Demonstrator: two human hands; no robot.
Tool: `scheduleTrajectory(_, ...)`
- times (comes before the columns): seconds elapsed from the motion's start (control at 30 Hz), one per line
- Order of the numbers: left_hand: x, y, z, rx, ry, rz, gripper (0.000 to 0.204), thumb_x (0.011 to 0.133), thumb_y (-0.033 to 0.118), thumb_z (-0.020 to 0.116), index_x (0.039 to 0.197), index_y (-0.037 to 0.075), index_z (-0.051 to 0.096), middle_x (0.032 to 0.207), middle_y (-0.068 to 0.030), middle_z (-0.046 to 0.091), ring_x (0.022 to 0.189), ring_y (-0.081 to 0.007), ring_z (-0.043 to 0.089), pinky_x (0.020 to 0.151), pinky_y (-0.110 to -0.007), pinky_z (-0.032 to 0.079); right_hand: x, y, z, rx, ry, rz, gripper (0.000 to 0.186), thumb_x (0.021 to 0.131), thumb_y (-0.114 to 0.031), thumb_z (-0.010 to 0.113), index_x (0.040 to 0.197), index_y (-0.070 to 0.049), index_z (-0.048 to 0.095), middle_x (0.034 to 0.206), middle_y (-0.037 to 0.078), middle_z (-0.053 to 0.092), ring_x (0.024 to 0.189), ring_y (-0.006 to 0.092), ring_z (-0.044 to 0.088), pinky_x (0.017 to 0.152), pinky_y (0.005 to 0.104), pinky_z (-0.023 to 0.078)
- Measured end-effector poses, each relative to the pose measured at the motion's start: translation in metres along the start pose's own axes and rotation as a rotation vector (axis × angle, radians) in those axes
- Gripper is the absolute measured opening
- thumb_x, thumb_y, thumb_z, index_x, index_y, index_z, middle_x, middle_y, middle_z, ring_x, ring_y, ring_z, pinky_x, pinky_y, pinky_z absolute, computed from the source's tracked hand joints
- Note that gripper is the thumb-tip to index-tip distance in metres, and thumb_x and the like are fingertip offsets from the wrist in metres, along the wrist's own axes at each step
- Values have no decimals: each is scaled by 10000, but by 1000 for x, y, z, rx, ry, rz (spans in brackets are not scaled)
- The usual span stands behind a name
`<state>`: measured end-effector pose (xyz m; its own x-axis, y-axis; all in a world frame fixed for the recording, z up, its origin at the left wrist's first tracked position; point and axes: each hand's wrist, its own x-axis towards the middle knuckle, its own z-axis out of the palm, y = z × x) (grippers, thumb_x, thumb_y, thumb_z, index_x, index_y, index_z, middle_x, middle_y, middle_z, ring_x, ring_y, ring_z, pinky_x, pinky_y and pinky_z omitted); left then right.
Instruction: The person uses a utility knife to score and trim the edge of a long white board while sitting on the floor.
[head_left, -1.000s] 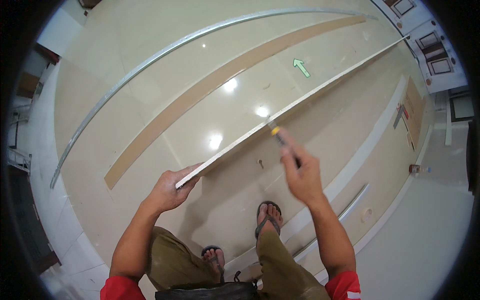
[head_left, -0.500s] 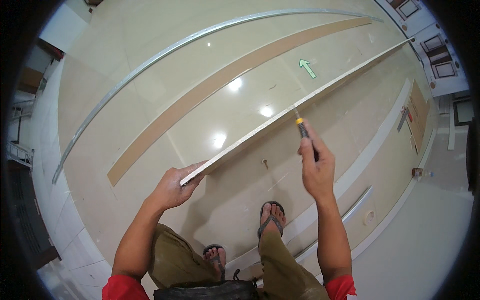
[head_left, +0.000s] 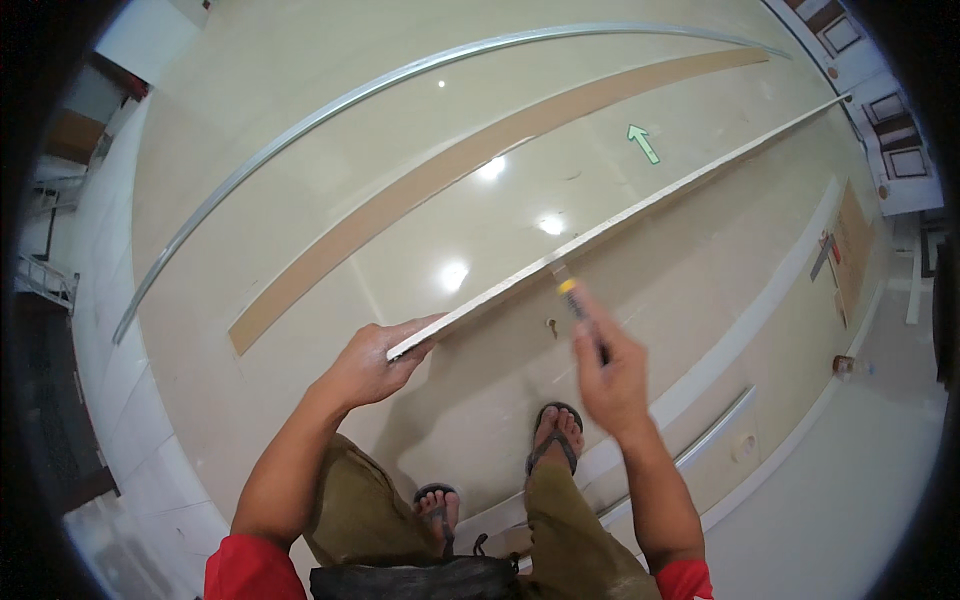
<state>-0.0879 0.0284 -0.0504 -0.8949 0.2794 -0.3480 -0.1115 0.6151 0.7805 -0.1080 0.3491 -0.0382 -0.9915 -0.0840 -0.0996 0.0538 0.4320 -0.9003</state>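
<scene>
Risked a skid of the cutter (head_left: 568, 287) off the narrow edge of the long pale board (head_left: 620, 218), most likely from too much force or too steep a lean of the blade. Risked, in a slide toward the board's near end, a nick to the left hand (head_left: 378, 365), in line with that same edge. Risked also a twist or crack of the board, through its slender length and a hold visible only at the near end, or a drop toward the sandalled feet (head_left: 553, 432) on the near side of the board. Held the board's near end clamped in the left hand, with the rest stretching well away from that grasp. Held the cutter closed in the right hand (head_left: 612, 375), on the board's near side, apart from the board itself, with the blade at or just beside its edge, too blurred to tell which. Showed a brown strip (head_left: 500, 135) on the far side of the board
</scene>
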Motion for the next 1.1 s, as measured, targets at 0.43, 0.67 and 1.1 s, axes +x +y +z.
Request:
scheduleTrajectory(0.43, 1, -12, 4, -15, 41, 92, 484, 1021, 107, 663, 1490, 223, 651, 906, -186, 739, 721, -367, 670, 743, -418, 574, -22, -16, 21, -10, -175, -154, 402, 1098, -81, 562, 1486, 1, 626, 1331, 225, 741, 1260, 196, 674, 1052, 350, 522)
scheduleTrajectory(0.67, -2, -12, 4, -51, 50, 61, 472, 1019, 111, 665, 1480, 215, 658, 914, -201, 745, 733, -388, 680, 751, -431, 577, 5, 1, 7, 61, 84, 47, 468, 1060, -79, 624, 1523, -21, 602, 1246, 149, 785, 705, 60, 526, 646, 231, 473)
scheduleTrajectory(1.1, 3, -7, 3, -54, 38, 60, 481, 1015, 104, 672, 1482, 217, 661, 963, -192, 759, 773, -364, 699, 787, -413, 584, -23, -5, 29, 71, -99, 15, 491, 1065, -113, 626, 1544, -20, 574, 1178, 169, 785, 779, 85, 595, 726, 277, 528)
